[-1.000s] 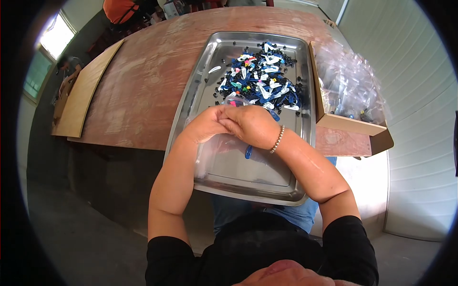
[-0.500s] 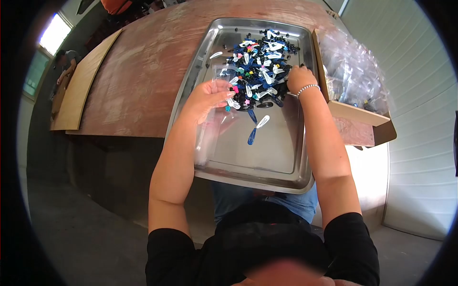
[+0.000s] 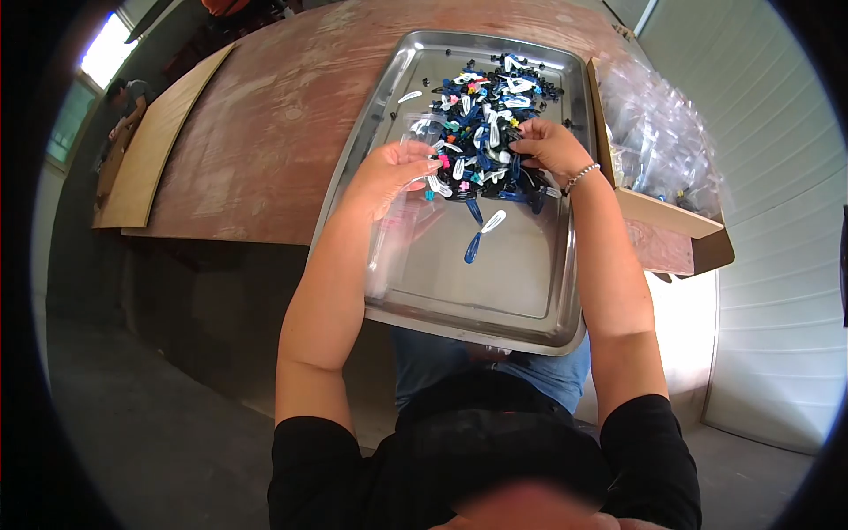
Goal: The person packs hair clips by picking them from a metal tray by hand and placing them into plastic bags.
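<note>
A heap of hair clips (image 3: pixel 481 132) in white, navy and black, mixed with small coloured claw clips, covers the upper part of a metal tray (image 3: pixel 495 300). My left hand (image 3: pixel 393 177), at the heap's left side, is closed on a clear plastic bag (image 3: pixel 389 252) that hangs down over the tray. A pink claw clip (image 3: pixel 444 162) shows at its fingertips; whether it is held I cannot tell. My right hand (image 3: pixel 549 148) reaches into the heap's right side with thumb and fingers pinched together; what is between them is hidden. Below the heap lie a white snap clip (image 3: pixel 494 222) and a blue snap clip (image 3: pixel 473 248).
Right of the tray stands a cardboard box (image 3: pixel 658 208) full of filled clear bags (image 3: pixel 658 124). The tray rests on a reddish wooden table (image 3: pixel 274 124) and overhangs its front edge. Another person (image 3: pixel 132 106) is at the far left, behind a plywood board (image 3: pixel 168 141).
My right hand has moved left from the tray's right side into the heap, its fingers turning inward. The left hand keeps hold of the bag, nearly unmoved.
</note>
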The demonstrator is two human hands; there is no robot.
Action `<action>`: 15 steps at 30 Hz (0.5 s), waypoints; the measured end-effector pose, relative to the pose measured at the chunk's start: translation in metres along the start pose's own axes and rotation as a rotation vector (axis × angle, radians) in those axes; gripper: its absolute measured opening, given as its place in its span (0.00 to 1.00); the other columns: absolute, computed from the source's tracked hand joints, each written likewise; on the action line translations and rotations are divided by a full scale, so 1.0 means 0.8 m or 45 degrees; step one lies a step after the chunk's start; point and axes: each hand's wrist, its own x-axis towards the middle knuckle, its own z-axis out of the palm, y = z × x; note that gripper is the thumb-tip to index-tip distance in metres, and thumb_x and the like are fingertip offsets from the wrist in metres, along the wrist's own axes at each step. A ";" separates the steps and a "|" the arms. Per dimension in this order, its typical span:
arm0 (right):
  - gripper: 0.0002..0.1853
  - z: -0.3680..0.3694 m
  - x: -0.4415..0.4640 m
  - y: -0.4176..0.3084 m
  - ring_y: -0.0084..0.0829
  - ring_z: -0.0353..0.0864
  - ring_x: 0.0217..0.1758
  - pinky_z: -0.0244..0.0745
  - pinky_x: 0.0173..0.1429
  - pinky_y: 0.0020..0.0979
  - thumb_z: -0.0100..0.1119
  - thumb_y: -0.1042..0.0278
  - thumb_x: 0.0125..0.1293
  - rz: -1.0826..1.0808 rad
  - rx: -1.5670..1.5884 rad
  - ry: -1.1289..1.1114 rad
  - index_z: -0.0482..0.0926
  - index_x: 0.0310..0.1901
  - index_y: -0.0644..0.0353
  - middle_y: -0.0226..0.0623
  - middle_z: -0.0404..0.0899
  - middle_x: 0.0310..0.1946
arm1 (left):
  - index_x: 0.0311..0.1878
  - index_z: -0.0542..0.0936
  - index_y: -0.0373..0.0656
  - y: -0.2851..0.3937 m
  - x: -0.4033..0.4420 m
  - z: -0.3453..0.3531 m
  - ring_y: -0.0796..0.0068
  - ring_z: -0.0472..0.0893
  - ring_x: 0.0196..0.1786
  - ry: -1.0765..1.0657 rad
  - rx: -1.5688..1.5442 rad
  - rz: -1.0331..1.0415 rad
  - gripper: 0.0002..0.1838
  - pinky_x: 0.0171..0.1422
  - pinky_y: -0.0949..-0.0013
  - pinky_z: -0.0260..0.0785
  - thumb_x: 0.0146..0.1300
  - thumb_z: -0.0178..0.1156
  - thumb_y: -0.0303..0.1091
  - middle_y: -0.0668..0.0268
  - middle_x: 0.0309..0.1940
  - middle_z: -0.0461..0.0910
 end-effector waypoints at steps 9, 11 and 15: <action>0.05 -0.008 -0.002 -0.004 0.16 0.77 0.35 0.76 0.38 0.18 0.60 0.73 0.63 0.027 0.314 -0.232 0.77 0.40 0.57 0.25 0.77 0.35 | 0.49 0.78 0.43 -0.001 0.000 0.009 0.82 0.79 0.44 -0.030 0.085 -0.082 0.16 0.46 0.74 0.69 0.58 0.65 0.32 0.69 0.40 0.82; 0.04 -0.008 -0.004 -0.006 0.17 0.78 0.35 0.77 0.39 0.18 0.60 0.72 0.64 0.027 0.359 -0.244 0.77 0.40 0.58 0.26 0.77 0.35 | 0.49 0.78 0.43 -0.004 0.002 0.010 0.82 0.79 0.43 -0.052 0.090 -0.085 0.16 0.46 0.74 0.69 0.58 0.66 0.32 0.70 0.39 0.82; 0.04 -0.005 -0.010 -0.011 0.22 0.79 0.36 0.79 0.42 0.21 0.59 0.73 0.63 0.011 0.513 -0.247 0.76 0.38 0.60 0.29 0.78 0.34 | 0.49 0.78 0.43 -0.011 0.004 0.012 0.83 0.79 0.42 -0.109 0.077 -0.073 0.17 0.44 0.75 0.69 0.57 0.66 0.33 0.70 0.37 0.82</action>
